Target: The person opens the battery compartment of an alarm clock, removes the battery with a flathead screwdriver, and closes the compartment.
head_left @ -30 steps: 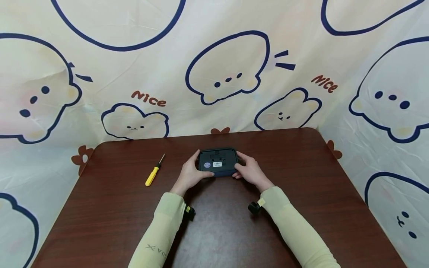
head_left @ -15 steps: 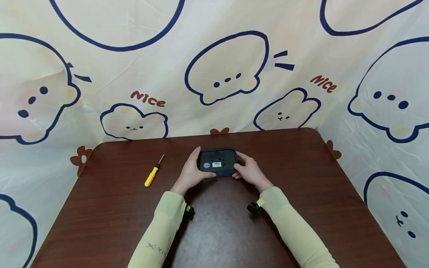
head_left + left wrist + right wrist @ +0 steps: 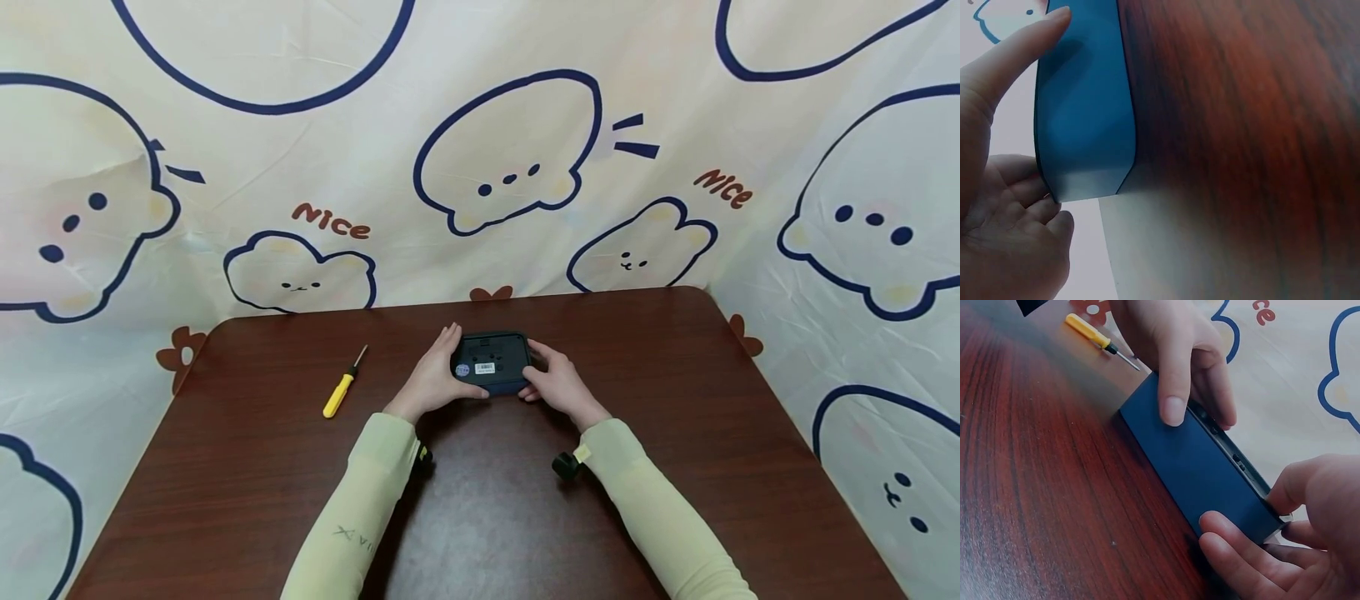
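A small box-shaped device (image 3: pixel 491 352) with a black panel facing up and dark blue sides lies on the table in the head view. Two labels, one round and one white with a barcode, are on the panel. My left hand (image 3: pixel 433 379) holds its left end, thumb along the near blue side and fingers at the far side. At the right end my right hand (image 3: pixel 561 385) grips the device; in the right wrist view its thumb is on the panel's edge and two fingertips touch the blue side (image 3: pixel 1169 459). The device's underside is hidden.
A screwdriver (image 3: pixel 343 388) with a yellow handle lies to the left of my left hand, tip pointing away. The brown wooden table (image 3: pixel 480 517) ends at a patterned cloth (image 3: pixel 390 158) that hangs behind and at both sides.
My left hand has slid slightly to the right along the device, covering more of its left end. My right hand and the screwdriver have stayed in place.
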Tool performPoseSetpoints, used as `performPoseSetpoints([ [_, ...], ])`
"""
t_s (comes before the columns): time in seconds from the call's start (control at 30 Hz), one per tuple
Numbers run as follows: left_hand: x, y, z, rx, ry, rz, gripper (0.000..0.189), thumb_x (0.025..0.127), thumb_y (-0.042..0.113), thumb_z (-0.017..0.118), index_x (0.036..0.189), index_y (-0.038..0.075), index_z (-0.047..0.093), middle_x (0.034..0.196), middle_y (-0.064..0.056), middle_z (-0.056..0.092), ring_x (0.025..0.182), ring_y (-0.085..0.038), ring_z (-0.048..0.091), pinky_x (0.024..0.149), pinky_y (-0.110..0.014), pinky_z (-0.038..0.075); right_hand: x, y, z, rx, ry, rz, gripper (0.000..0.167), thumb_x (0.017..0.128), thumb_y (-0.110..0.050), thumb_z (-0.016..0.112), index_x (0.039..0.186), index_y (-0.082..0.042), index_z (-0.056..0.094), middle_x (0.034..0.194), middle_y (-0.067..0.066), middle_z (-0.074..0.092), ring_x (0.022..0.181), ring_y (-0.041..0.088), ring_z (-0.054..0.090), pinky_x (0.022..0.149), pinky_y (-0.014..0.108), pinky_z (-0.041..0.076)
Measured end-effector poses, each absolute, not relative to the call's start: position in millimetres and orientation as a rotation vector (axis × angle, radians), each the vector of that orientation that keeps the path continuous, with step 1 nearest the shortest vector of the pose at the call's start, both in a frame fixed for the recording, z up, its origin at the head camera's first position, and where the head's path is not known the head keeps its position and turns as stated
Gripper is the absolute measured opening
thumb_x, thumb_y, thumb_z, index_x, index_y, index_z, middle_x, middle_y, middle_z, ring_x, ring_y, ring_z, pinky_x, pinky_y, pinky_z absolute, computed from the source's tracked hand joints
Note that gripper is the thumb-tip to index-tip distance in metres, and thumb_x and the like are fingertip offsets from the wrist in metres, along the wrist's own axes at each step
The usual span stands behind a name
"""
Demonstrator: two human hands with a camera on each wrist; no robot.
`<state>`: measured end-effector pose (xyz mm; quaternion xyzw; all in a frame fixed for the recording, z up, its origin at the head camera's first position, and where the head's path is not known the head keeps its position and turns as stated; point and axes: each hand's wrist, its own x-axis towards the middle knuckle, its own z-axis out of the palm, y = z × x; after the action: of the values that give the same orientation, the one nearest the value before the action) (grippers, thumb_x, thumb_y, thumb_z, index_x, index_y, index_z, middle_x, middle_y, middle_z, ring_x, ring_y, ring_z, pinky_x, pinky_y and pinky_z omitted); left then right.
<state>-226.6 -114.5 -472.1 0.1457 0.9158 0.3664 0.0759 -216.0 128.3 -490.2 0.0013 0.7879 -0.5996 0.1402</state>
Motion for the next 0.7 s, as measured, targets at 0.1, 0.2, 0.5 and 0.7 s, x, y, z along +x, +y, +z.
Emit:
performPoseSetpoints([
  [0.1, -227.8, -114.8, -472.6, 0.458, 2.761, 1.035, 0.123, 0.07, 0.041, 0.095, 0.161, 0.001, 0.022, 0.168, -0.011, 0.016, 0.154, -0.023, 0.008, 0.119, -0.045, 0.024, -216.0, 128.0, -490.5, 0.005, 2.27, -1.736, 0.064, 0.101, -0.01, 0.055, 0.16, -0.015, 0.032, 0.155, 0.012, 0.042, 0.076, 0.028, 0.073, 0.068, 0.037, 0.061],
  [0.2, -228.9, -115.3, -472.9, 0.469, 2.785, 0.992, 0.121, 0.07, 0.041, 0.095, 0.16, 0.0, 0.024, 0.167, -0.013, 0.019, 0.154, -0.024, 0.011, 0.119, -0.045, 0.025, -215.5, 127.7, -490.0, 0.003, 2.265, -1.742, 0.064, 0.101, -0.01, 0.055, 0.16, -0.015, 0.033, 0.155, 0.012, 0.042, 0.076, 0.028, 0.072, 0.068, 0.037, 0.061],
  [0.5, -229.5, -115.5, -470.3, 0.45, 2.799, 0.952, 0.118, 0.071, 0.04, 0.094, 0.16, 0.002, 0.027, 0.166, -0.012, 0.021, 0.153, -0.027, 0.016, 0.118, -0.047, 0.026, -215.0, 127.2, -488.4, -0.004, 2.302, -1.72, 0.063, 0.1, -0.01, 0.054, 0.16, -0.015, 0.034, 0.154, 0.012, 0.044, 0.073, 0.027, 0.072, 0.066, 0.037, 0.06],
  [0.7, -230.5, -115.6, -470.5, 0.458, 2.802, 0.938, 0.117, 0.071, 0.04, 0.094, 0.16, 0.001, 0.028, 0.166, -0.013, 0.023, 0.152, -0.028, 0.019, 0.117, -0.049, 0.027, -214.8, 126.7, -485.3, -0.009, 2.403, -1.626, 0.063, 0.099, -0.013, 0.057, 0.158, -0.014, 0.037, 0.149, 0.013, 0.047, 0.074, 0.025, 0.07, 0.068, 0.036, 0.06],
])
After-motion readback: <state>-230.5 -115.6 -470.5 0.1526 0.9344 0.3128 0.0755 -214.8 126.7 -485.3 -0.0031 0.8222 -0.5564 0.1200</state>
